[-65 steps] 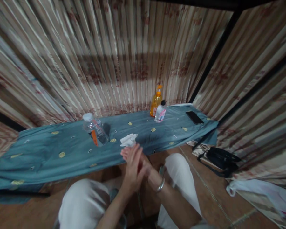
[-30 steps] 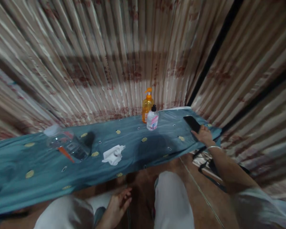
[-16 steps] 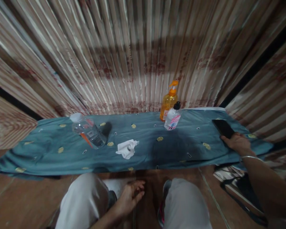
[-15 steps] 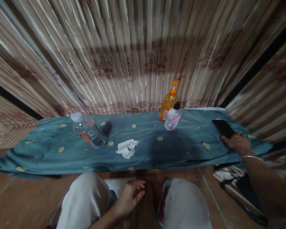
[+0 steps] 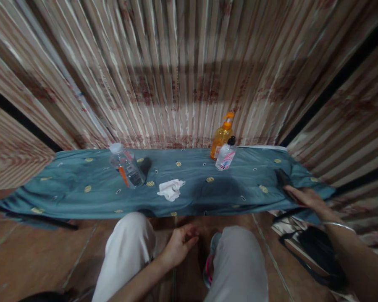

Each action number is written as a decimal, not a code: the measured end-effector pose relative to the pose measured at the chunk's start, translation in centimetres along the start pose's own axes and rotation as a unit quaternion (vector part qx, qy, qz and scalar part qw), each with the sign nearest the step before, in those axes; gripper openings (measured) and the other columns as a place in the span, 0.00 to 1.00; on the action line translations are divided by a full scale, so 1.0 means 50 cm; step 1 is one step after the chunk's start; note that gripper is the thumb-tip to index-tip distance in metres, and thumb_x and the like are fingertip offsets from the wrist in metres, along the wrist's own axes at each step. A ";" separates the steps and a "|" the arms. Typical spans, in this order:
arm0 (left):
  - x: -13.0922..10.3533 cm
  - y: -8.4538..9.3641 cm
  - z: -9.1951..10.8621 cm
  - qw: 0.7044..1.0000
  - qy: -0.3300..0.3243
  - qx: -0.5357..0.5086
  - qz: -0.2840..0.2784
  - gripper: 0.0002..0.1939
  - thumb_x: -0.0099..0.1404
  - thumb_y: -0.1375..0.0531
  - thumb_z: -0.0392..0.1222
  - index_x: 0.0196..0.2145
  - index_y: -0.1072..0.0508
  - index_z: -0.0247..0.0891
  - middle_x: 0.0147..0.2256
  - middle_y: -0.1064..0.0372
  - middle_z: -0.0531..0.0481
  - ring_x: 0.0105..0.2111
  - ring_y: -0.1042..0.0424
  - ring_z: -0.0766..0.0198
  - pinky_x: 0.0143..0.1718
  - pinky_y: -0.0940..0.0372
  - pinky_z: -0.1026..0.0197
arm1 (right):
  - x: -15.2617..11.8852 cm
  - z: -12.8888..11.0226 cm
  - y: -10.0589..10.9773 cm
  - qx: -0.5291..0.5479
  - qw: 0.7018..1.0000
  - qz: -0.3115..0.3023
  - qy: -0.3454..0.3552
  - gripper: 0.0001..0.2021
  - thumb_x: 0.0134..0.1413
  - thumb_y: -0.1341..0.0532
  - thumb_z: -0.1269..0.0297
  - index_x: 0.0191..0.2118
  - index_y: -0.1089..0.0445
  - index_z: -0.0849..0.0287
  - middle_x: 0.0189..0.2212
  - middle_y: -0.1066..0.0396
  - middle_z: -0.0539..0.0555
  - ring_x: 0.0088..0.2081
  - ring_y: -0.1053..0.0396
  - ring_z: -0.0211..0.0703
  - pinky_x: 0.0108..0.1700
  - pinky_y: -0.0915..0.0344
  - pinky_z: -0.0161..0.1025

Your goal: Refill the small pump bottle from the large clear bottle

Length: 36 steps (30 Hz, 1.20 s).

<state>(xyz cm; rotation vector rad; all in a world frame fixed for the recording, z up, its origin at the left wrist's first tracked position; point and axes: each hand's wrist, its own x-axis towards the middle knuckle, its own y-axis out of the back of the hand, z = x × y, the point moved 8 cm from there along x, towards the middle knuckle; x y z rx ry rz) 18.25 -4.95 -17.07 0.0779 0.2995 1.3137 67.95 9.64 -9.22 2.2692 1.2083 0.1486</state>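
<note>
At the right end of the cloth, my right hand [image 5: 305, 197] grips a black smartphone [image 5: 282, 178], its fingers closed on the near end. The phone is tilted up, slightly blurred; whether it still touches the cloth I cannot tell. A silver bangle [image 5: 339, 226] is on that wrist. Between my knees, below the table's front edge, my left hand [image 5: 179, 246] hangs loosely open, fingers a little curled, thumb apart, nothing held. Nearest to it on the cloth lies a crumpled white tissue [image 5: 170, 190].
A teal patterned cloth [image 5: 189, 201] covers the narrow table. A clear plastic bottle [image 5: 127, 167] with a white cap stands left. An orange pump bottle [image 5: 219, 140] stands partly behind a small clear bottle [image 5: 226, 157] with a black cap. A dark bag [image 5: 324, 249] sits below right.
My right hand has tilted the phone up from lying flat on the cloth. My left hand has shifted slightly up. The whole view has shifted a little.
</note>
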 end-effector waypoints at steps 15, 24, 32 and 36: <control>-0.028 -0.060 0.176 0.950 -0.047 -0.307 -0.037 0.31 0.54 0.29 0.65 0.45 0.18 0.38 0.45 0.21 0.38 0.43 0.22 0.52 0.49 0.28 0.51 | -0.512 -0.010 -0.152 0.314 0.919 -0.234 0.037 0.27 0.45 0.30 0.45 0.48 0.23 0.56 0.40 0.17 0.60 0.35 0.20 0.53 0.37 0.25 0.44; 0.056 0.095 0.203 0.899 -0.085 -0.414 0.113 0.25 0.62 0.32 0.56 0.53 0.22 0.42 0.60 0.28 0.44 0.65 0.36 0.52 0.67 0.43 0.51 | -0.641 -0.240 -0.426 0.200 0.933 -0.205 0.220 0.37 0.48 0.31 0.46 0.62 0.34 0.54 0.49 0.21 0.61 0.50 0.23 0.59 0.54 0.28 0.56; 0.118 0.223 0.182 0.842 -0.041 -0.522 0.131 0.23 0.66 0.36 0.57 0.47 0.20 0.35 0.49 0.21 0.42 0.61 0.29 0.51 0.63 0.37 0.51 | -0.652 -0.340 -0.517 0.053 0.913 -0.197 0.352 0.36 0.53 0.32 0.44 0.65 0.34 0.54 0.57 0.26 0.64 0.57 0.27 0.64 0.60 0.33 0.61; 0.133 0.238 0.158 0.827 -0.008 -0.550 0.119 0.23 0.68 0.38 0.58 0.47 0.21 0.36 0.46 0.20 0.43 0.56 0.25 0.50 0.58 0.32 0.50 | -0.554 -0.377 -0.523 0.137 0.918 -0.196 0.315 0.21 0.58 0.38 0.43 0.49 0.23 0.52 0.42 0.20 0.57 0.42 0.23 0.52 0.49 0.28 0.50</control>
